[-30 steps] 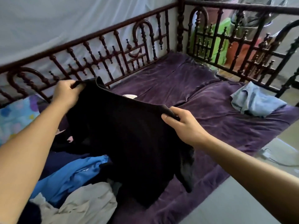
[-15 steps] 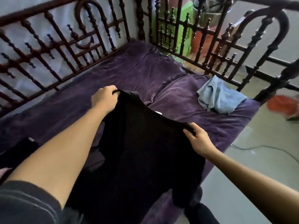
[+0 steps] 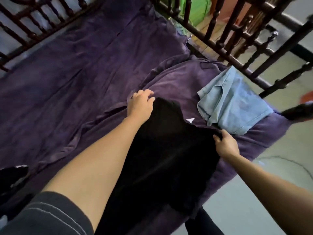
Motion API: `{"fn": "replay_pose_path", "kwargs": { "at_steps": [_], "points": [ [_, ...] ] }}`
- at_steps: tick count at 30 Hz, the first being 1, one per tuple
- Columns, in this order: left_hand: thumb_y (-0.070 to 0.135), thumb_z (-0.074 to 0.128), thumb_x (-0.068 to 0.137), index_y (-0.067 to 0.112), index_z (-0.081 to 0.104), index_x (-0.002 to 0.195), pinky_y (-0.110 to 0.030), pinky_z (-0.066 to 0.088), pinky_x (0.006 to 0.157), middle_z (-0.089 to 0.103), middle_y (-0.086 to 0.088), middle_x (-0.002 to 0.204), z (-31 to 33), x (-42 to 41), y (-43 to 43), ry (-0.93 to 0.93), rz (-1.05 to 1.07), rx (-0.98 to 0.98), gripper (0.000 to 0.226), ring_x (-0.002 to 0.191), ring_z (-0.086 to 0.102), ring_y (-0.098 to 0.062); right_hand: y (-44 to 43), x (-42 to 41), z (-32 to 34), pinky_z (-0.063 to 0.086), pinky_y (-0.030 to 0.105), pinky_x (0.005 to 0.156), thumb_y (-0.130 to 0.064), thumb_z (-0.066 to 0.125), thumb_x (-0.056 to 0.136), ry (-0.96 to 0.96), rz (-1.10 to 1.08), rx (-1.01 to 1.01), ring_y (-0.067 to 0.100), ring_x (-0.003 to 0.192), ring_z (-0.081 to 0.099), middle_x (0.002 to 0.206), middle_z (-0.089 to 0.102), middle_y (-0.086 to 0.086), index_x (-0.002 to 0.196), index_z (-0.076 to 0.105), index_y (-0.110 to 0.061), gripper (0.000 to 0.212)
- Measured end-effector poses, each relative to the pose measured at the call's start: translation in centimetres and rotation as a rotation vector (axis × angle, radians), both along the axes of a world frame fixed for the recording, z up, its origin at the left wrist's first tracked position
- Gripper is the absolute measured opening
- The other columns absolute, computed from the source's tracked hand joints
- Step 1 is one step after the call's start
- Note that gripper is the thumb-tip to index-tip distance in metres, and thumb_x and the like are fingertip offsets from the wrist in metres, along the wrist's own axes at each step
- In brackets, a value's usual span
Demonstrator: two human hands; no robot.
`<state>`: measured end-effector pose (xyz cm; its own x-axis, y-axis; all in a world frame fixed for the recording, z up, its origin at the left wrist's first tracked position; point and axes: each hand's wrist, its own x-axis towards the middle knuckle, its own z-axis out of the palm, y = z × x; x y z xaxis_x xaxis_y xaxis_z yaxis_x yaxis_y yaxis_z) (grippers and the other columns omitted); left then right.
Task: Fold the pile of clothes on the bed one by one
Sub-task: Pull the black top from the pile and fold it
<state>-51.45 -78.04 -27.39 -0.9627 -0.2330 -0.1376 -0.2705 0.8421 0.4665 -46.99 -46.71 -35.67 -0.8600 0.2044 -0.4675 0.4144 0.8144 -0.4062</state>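
black garment (image 3: 166,150) spread on the purple bed (image 3: 84,73); right hand (image 3: 226,144) fingers pinch its edge, left hand (image 3: 140,106) fingers loosely curled at its far corner, grip unclear.

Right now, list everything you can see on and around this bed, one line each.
black garment: 1, black, spread on the bed between both hands
white tag: 1, white, at the black garment's far edge
light blue garment: 1, light blue, right side of the bed, beside the rail
bedcover: 1, purple, wrinkled, over the bed
dark clothes: count unclear, black, lower-left edge
bed rail: 2 sides, dark wood, far and right
green object: 1, green, behind the rail, unidentifiable
cable: 1, thin, on the floor, right
left hand: 1, at the garment's far-left corner, grip unclear
right hand: 1, grips the garment's right edge
sleeve: 1, dark grey, left arm
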Motion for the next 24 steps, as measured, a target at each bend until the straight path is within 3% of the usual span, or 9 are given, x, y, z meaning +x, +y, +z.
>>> {"fn": "replay_pose_path", "kwargs": {
  "at_steps": [3, 6, 14, 17, 19, 20, 22, 24],
  "points": [
    [0.026, 0.049, 0.096, 0.020, 0.055, 0.124, -0.042, 0.043, 0.093, 0.056, -0.007, 0.120, -2.0, 0.1, -0.5, -0.057, 0.085, 0.051, 0.029, 0.113, 0.050, -0.028, 2.1, -3.2, -1.2, 0.044, 0.039, 0.085, -0.027, 0.046, 0.095, -0.175, 0.079, 0.117, 0.037, 0.109, 0.057, 0.119, 0.062, 0.017, 0.120, 0.053, -0.021, 0.027],
    [0.022, 0.048, 0.096, 0.020, 0.057, 0.121, -0.040, 0.043, 0.090, 0.058, -0.006, 0.122, -3.6, 4.0, -3.9, -0.180, 0.253, 0.044, 0.026, 0.111, 0.054, -0.029, 0.4, -5.0, -1.1, 0.044, 0.040, 0.085, -0.025, 0.047, 0.092, -0.235, 0.209, 0.202, 0.037, 0.107, 0.058, 0.118, 0.061, 0.018, 0.122, 0.047, -0.019, 0.031],
    [0.017, 0.053, 0.093, 0.019, 0.062, 0.113, -0.039, 0.049, 0.086, 0.062, -0.008, 0.118, -6.8, 18.8, -12.0, -0.557, 0.544, -0.076, 0.022, 0.106, 0.057, -0.029, -16.2, -7.3, -0.3, 0.045, 0.040, 0.085, -0.025, 0.059, 0.088, 0.040, 0.892, 0.094, 0.029, 0.122, 0.043, 0.129, 0.053, 0.006, 0.132, 0.050, -0.020, 0.046],
    [0.019, 0.055, 0.092, 0.021, 0.057, 0.124, -0.039, 0.044, 0.090, 0.055, -0.008, 0.125, -9.3, 22.7, -13.7, -0.675, 0.521, -0.137, 0.031, 0.113, 0.051, -0.028, -22.3, -7.1, -2.0, 0.044, 0.046, 0.094, -0.027, 0.064, 0.086, 0.199, 1.060, 0.078, 0.029, 0.135, 0.030, 0.146, 0.039, 0.009, 0.136, 0.046, -0.016, 0.055],
    [0.021, 0.058, 0.090, 0.023, 0.045, 0.137, -0.040, 0.040, 0.095, 0.046, -0.009, 0.133, -11.5, 24.6, -14.8, -0.727, 0.441, -0.204, 0.048, 0.120, 0.044, -0.029, -25.5, -7.2, -3.8, 0.038, 0.049, 0.101, -0.033, 0.069, 0.083, 0.169, 1.100, 0.131, 0.031, 0.143, 0.019, 0.156, 0.023, 0.012, 0.143, 0.036, -0.016, 0.071],
    [0.022, 0.060, 0.089, 0.025, 0.035, 0.143, -0.041, 0.039, 0.097, 0.040, -0.010, 0.139, -12.7, 25.4, -15.3, -0.731, 0.399, -0.241, 0.059, 0.125, 0.039, -0.030, -26.8, -7.4, -4.8, 0.037, 0.049, 0.102, -0.036, 0.072, 0.080, 0.080, 1.081, 0.188, 0.033, 0.143, 0.019, 0.157, 0.019, 0.014, 0.145, 0.030, -0.017, 0.079],
    [0.025, 0.063, 0.087, 0.029, 0.019, 0.149, -0.044, 0.033, 0.103, 0.026, -0.013, 0.150, -14.8, 26.7, -16.3, -0.713, 0.364, -0.295, 0.076, 0.135, 0.028, -0.032, -28.1, -7.6, -6.8, 0.041, 0.045, 0.094, -0.038, 0.076, 0.076, -0.113, 1.011, 0.339, 0.037, 0.131, 0.039, 0.146, 0.036, 0.017, 0.143, 0.029, -0.017, 0.084],
    [0.030, 0.064, 0.087, 0.031, 0.017, 0.149, -0.046, 0.029, 0.107, 0.018, -0.014, 0.154, -16.5, 27.4, -17.2, -0.702, 0.365, -0.327, 0.078, 0.141, 0.019, -0.033, -27.6, -7.3, -8.2, 0.043, 0.039, 0.080, -0.038, 0.075, 0.077, -0.173, 0.959, 0.406, 0.036, 0.111, 0.056, 0.123, 0.058, 0.014, 0.132, 0.046, -0.017, 0.066]
  ]
}}
